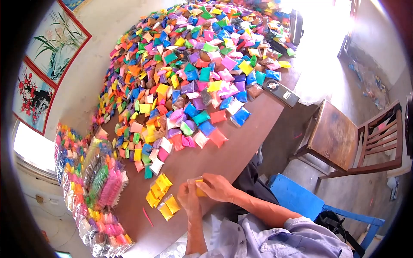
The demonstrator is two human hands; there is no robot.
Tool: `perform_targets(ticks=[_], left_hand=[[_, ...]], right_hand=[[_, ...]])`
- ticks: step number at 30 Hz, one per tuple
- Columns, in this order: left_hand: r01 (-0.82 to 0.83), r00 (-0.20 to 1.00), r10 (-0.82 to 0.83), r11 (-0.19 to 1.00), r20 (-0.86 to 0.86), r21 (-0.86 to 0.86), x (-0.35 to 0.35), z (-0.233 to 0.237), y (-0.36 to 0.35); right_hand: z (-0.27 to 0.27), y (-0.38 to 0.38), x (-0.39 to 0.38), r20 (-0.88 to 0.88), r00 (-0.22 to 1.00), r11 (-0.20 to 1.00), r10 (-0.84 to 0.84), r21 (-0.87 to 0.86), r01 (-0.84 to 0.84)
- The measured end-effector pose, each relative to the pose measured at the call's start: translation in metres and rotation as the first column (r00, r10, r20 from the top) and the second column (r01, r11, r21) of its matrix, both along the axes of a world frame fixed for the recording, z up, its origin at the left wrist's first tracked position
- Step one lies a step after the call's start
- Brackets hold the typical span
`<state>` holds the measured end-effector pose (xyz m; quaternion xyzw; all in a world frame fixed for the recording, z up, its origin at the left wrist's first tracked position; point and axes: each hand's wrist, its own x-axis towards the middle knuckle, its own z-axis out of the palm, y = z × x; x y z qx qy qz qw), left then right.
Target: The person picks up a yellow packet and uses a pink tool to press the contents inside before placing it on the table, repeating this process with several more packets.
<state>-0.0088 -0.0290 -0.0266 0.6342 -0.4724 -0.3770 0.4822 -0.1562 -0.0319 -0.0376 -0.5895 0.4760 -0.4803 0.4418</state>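
Near the front edge of the brown table (pixel 232 155), both my hands are closed on one small yellow packet (pixel 200 189) with a clear film edge. My left hand (pixel 189 198) grips its left side, while my right hand (pixel 218 188) pinches it from the right. Fingers cover much of the packet. Just left of my left hand lie two small groups of yellow packets, an upper group (pixel 158 189) and a lower group (pixel 169 208). A thin pink stick (pixel 148 217) rests on the tabletop beside them.
A large heap of multicoloured packets (pixel 185 77) covers the far part of the table. Bundled clear bags of coloured packets (pixel 107 189) line the left edge. A black device (pixel 280 92) lies at the right edge. A wooden chair (pixel 335 133) and a blue chair (pixel 297 198) stand right.
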Motion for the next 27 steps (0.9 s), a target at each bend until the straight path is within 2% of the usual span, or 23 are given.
perform_targets(ticks=[4,6,8,9,12,13,15,16,18,19,21,23,25,27], left_hand=[[0.012,0.998,-0.009,0.999,-0.065,0.042,0.006,-0.017,-0.002],[0.077,0.997,-0.078,0.996,0.021,0.043,0.009,-0.017,-0.002],[0.114,0.992,-0.117,0.992,0.055,0.051,0.011,-0.013,0.000],[0.149,0.984,-0.155,0.987,0.094,0.063,0.012,-0.010,0.000],[0.115,0.985,-0.123,0.991,0.122,0.066,0.010,-0.007,0.000],[0.111,0.986,-0.117,0.992,0.118,0.059,0.008,-0.003,0.000],[0.109,0.958,-0.124,0.991,0.258,0.072,0.004,0.006,0.000],[0.107,0.960,-0.121,0.992,0.254,0.068,0.001,0.004,-0.001],[0.122,0.968,-0.087,0.983,0.233,-0.139,-0.007,0.002,-0.004],[0.120,0.970,-0.085,0.982,0.228,-0.145,-0.010,0.005,-0.005],[0.101,0.992,-0.099,0.995,0.074,-0.022,-0.016,0.013,-0.006],[0.142,0.987,-0.138,0.989,0.088,-0.041,-0.011,0.007,-0.006],[0.185,0.978,-0.179,0.981,0.106,-0.049,-0.007,0.005,-0.006],[0.264,0.957,-0.242,0.956,0.161,-0.130,-0.007,0.005,-0.005]], right_hand=[[-0.008,0.002,0.006,-0.001,0.995,0.995,-0.103,-0.010,0.103],[-0.008,0.002,0.005,0.017,0.991,0.991,-0.133,-0.022,0.134],[-0.002,0.002,0.000,0.004,0.995,0.991,-0.104,0.090,0.103],[-0.002,0.001,0.001,-0.001,0.995,0.992,-0.099,0.083,0.099],[-0.001,0.001,0.006,0.001,0.992,0.988,-0.123,0.089,0.122],[0.001,0.000,0.008,0.059,0.989,0.985,-0.137,0.113,0.130],[0.003,-0.002,0.012,0.113,0.982,0.982,-0.149,0.133,0.134],[0.003,-0.002,0.013,0.079,0.981,0.978,-0.178,0.124,0.167],[0.005,-0.005,0.013,0.042,0.978,0.974,-0.204,0.108,0.199],[0.007,-0.007,0.012,-0.005,0.978,0.972,-0.210,0.110,0.209],[0.006,-0.009,0.009,-0.055,0.975,0.970,-0.214,0.111,0.219],[-0.001,-0.011,0.006,-0.033,0.969,0.970,-0.243,-0.010,0.243],[-0.002,-0.013,0.006,-0.022,0.969,0.969,-0.247,-0.023,0.247],[-0.004,-0.011,0.006,-0.015,0.966,0.966,-0.258,-0.028,0.258]])
